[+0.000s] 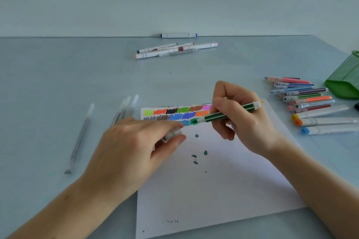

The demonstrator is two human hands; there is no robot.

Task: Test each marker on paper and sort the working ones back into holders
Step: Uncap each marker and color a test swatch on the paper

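Note:
A white sheet of paper (213,190) lies in front of me with rows of coloured test scribbles (174,114) along its far edge and a few dark green dots mid-sheet. My right hand (240,120) grips a green-and-white striped marker (229,113), its tip touching a green patch at the end of the lowest row. My left hand (136,141) rests on the paper's left edge and pinches a clear marker cap (172,135) between thumb and fingers. A green mesh holder (344,81) lies tipped over at the far right.
Several thin coloured markers (303,93) and three fat white ones (326,122) lie right of the paper. Several white double-ended markers (174,49) lie at the back, one (178,35) against the wall. Clear-capped pens (124,108) and a single one (81,137) lie to the left.

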